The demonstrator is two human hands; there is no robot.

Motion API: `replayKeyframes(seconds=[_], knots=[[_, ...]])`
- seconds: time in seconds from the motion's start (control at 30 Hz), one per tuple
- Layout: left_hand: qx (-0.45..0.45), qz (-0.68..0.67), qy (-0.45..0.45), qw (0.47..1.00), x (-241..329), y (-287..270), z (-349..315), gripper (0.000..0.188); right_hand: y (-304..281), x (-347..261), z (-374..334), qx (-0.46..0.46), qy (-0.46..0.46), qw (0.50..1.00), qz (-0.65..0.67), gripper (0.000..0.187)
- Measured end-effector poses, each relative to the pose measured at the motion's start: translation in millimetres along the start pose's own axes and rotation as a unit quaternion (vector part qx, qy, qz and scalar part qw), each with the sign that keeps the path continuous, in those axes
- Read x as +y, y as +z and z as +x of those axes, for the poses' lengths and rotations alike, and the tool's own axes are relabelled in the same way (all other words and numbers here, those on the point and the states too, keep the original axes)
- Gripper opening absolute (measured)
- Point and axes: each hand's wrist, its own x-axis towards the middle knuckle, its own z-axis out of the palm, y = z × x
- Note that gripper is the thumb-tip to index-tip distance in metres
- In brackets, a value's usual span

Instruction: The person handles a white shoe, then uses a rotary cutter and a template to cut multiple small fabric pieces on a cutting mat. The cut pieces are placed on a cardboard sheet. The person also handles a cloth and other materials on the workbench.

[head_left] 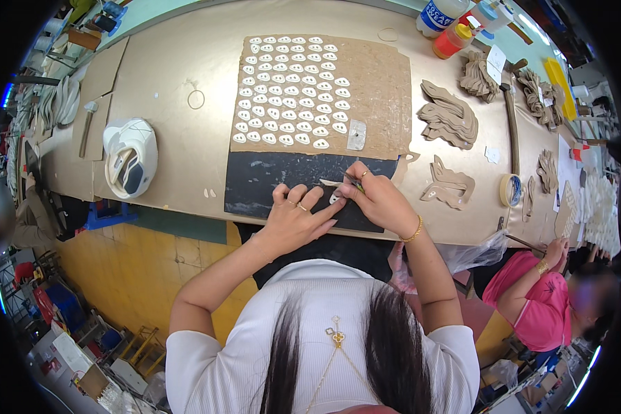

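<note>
A dark mat (283,176) lies in front of me at the table's near edge. On it is a small white piece with dark holes (334,197). My left hand (293,215) rests on the mat with fingers apart, its index fingertip at that piece. My right hand (378,201) is closed around a slim tool (354,182), whose exact kind is partly hidden by the fingers. A pale pointed sliver (330,183) shows beside the fingertips. Beyond the mat, a brown cardboard sheet (379,76) carries rows of similar white pieces (286,91) and a small grey plate (356,135).
A white shoe (130,159) and a hammer (87,127) are to the left. On the right are stacked brown cut parts (448,116), a tape roll (510,190) and bottles (452,40). A co-worker in pink (535,300) sits at the right.
</note>
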Motion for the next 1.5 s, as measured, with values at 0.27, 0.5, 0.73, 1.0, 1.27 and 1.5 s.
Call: replayKeyframes(seconds=[0.27,0.5,0.73,1.0,1.27,1.5], knots=[[-0.011,-0.021,-0.063,0.998,10.5,-5.6,-9.0,0.044,-4.1,-15.0,-9.3,0.025,0.021,0.999,-0.024,0.028],[-0.003,0.008,-0.069,0.998,14.1,-5.3,0.1,0.038,0.4,10.9,-15.5,0.090,0.062,0.984,0.139,0.020],[-0.005,0.013,-0.064,0.998,11.0,-6.8,10.7,0.036,-10.2,9.9,-25.9,0.095,0.118,0.957,0.249,0.018],[0.007,-0.010,-0.091,0.996,7.0,-4.7,10.7,0.037,-0.1,2.0,-16.1,0.058,0.069,0.994,0.068,0.018],[-0.009,-0.031,-0.096,0.995,12.0,1.4,13.1,0.039,3.3,11.1,-15.6,0.080,0.047,0.991,0.101,0.018],[0.000,-0.012,-0.081,0.997,8.5,2.7,17.0,0.038,-4.5,17.5,-20.6,0.132,0.159,0.946,0.251,0.021]])
